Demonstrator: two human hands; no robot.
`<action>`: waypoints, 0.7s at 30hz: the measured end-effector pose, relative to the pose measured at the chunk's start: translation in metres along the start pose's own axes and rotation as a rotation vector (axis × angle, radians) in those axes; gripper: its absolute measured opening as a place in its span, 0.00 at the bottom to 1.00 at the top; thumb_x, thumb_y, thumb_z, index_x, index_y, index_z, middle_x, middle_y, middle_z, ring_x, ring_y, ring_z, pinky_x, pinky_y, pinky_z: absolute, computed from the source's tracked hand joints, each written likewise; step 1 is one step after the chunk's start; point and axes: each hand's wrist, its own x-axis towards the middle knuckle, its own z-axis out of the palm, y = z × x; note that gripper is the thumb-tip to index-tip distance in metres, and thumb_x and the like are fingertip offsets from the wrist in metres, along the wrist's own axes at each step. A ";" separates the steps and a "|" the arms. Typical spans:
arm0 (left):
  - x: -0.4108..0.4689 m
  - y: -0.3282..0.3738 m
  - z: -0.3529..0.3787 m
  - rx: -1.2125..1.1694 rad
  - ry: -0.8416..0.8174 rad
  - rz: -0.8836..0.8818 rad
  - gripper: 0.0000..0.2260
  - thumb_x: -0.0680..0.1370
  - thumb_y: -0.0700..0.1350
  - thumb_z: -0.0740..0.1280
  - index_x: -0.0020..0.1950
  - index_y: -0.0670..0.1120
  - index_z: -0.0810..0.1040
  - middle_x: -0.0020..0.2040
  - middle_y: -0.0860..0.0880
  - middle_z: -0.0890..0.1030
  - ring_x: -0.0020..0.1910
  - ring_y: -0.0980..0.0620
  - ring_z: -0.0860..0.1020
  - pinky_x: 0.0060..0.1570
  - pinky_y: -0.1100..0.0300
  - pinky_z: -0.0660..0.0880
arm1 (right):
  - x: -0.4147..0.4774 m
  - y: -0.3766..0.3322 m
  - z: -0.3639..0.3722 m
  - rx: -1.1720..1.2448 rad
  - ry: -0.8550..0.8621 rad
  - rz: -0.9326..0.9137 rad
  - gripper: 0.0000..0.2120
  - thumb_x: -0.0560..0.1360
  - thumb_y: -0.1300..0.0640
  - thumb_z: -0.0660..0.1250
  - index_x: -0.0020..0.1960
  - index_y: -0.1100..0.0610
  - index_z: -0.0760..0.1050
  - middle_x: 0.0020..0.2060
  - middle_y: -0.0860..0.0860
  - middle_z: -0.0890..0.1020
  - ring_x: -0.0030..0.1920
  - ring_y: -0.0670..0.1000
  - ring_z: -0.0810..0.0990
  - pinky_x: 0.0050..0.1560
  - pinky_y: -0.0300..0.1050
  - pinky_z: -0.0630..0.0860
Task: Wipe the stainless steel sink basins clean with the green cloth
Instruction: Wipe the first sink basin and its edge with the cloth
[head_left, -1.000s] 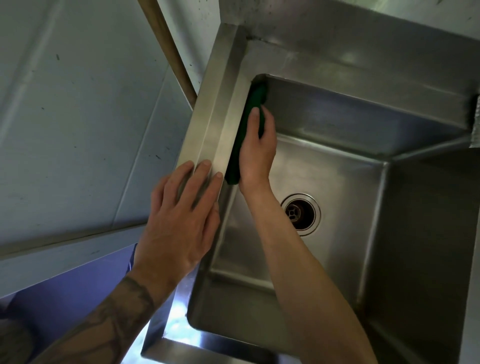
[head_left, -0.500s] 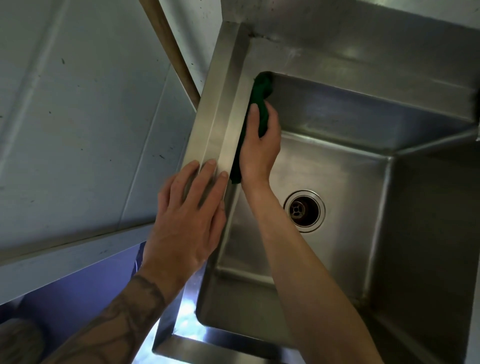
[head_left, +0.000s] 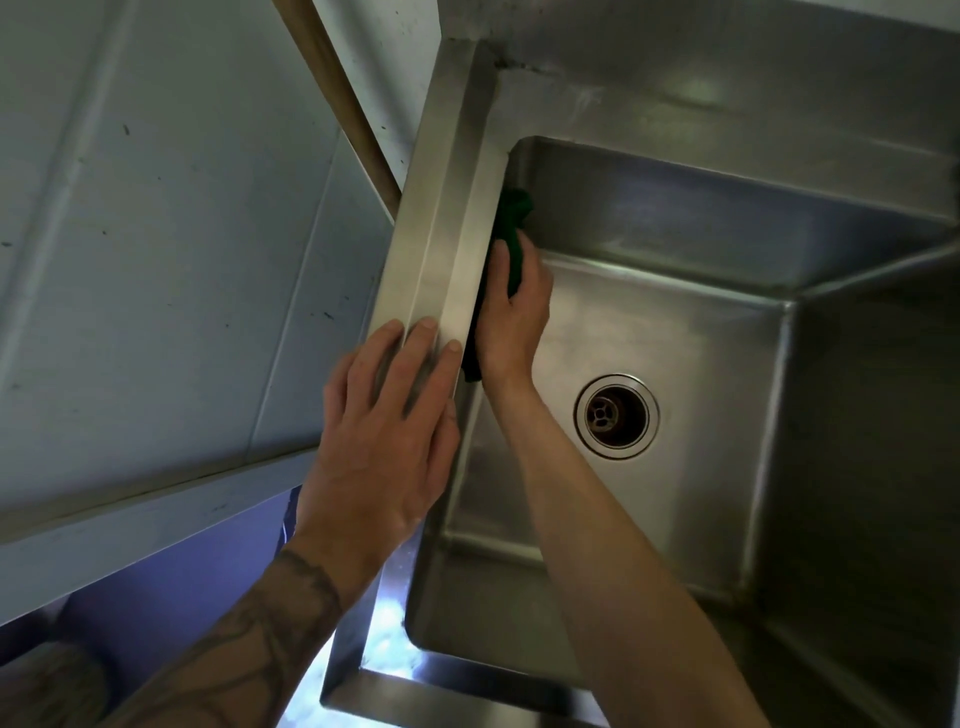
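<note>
A deep stainless steel sink basin (head_left: 691, 322) fills the right of the head view, with a round drain (head_left: 616, 415) in its floor. My right hand (head_left: 514, 312) presses the green cloth (head_left: 511, 223) flat against the basin's left inner wall, just under the rim, fingers straight along the cloth. Part of the cloth is hidden behind the hand. My left hand (head_left: 384, 426) rests flat with straight fingers on the sink's left rim (head_left: 441, 218), beside the right hand.
A pale wall panel (head_left: 156, 234) stands left of the sink, with a wooden handle (head_left: 343, 98) leaning in the gap. The sink's front edge (head_left: 467, 686) is at the bottom. The basin's right wall (head_left: 872, 467) rises dark on the right.
My right hand has slid the green cloth back along the left wall, away from the far corner toward me. The left hand stays on the rim.
</note>
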 end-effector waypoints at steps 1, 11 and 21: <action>0.000 0.000 0.000 0.004 0.005 -0.001 0.22 0.87 0.50 0.57 0.78 0.41 0.74 0.78 0.37 0.72 0.77 0.36 0.67 0.71 0.39 0.67 | 0.005 0.007 0.004 -0.038 -0.023 0.062 0.18 0.86 0.47 0.59 0.73 0.50 0.74 0.62 0.52 0.78 0.63 0.47 0.77 0.66 0.43 0.73; 0.001 0.000 0.000 -0.034 0.004 -0.002 0.22 0.87 0.50 0.57 0.77 0.41 0.74 0.77 0.37 0.73 0.77 0.36 0.66 0.70 0.37 0.68 | -0.032 -0.002 -0.011 0.034 -0.002 -0.008 0.14 0.86 0.47 0.60 0.70 0.46 0.74 0.61 0.48 0.77 0.61 0.39 0.76 0.66 0.36 0.73; -0.001 0.000 0.002 -0.037 0.000 -0.001 0.22 0.87 0.51 0.57 0.77 0.41 0.73 0.77 0.37 0.73 0.77 0.36 0.67 0.71 0.38 0.68 | -0.040 -0.008 -0.012 0.000 -0.038 0.067 0.12 0.86 0.47 0.60 0.67 0.44 0.75 0.61 0.49 0.77 0.59 0.39 0.76 0.64 0.35 0.73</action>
